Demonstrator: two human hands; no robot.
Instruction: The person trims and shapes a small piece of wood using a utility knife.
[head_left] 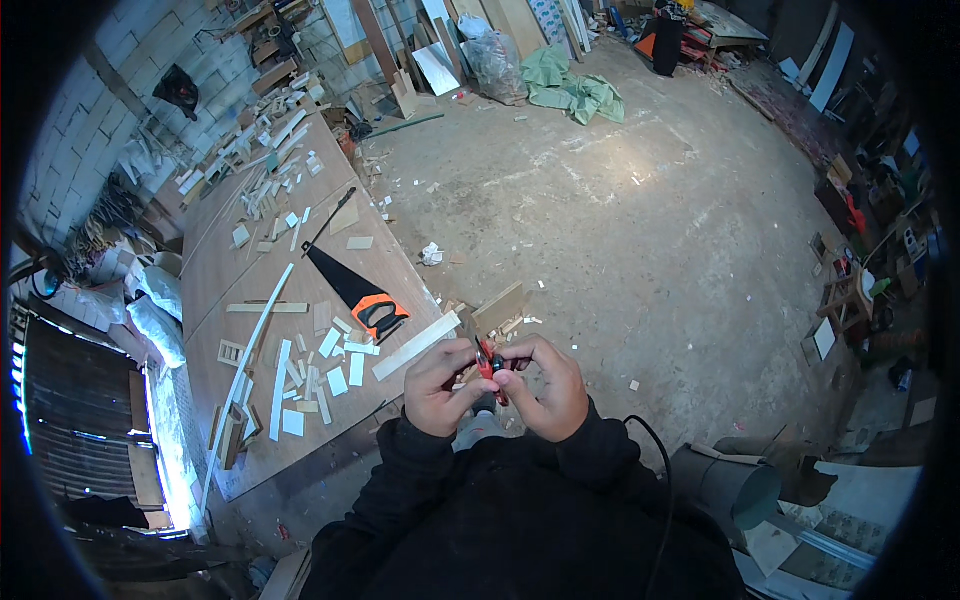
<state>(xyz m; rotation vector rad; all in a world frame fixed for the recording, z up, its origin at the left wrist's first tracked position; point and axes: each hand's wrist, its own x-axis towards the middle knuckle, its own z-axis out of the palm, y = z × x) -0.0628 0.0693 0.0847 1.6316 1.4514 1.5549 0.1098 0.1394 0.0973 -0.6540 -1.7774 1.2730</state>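
In front of my chest, both hands come together on a small red and black hand tool (486, 362), whose exact kind I cannot make out. My left hand (438, 386) closes its thumb and fingers on the tool's left side. My right hand (549, 390) pinches it from the other side, close to a round black part. The fingers cover much of the tool. Beyond my left hand, a hand saw (345, 283) with a black blade and an orange and black handle lies on the wooden work table (215, 290).
White and wooden offcuts (337, 381) and a long pale strip (248, 372) are scattered over the table. A wood strip (417, 345) lies along its right edge. Green cloth (570, 88) rests on the concrete floor (620, 230). A grey cylinder (727, 485) stands at lower right.
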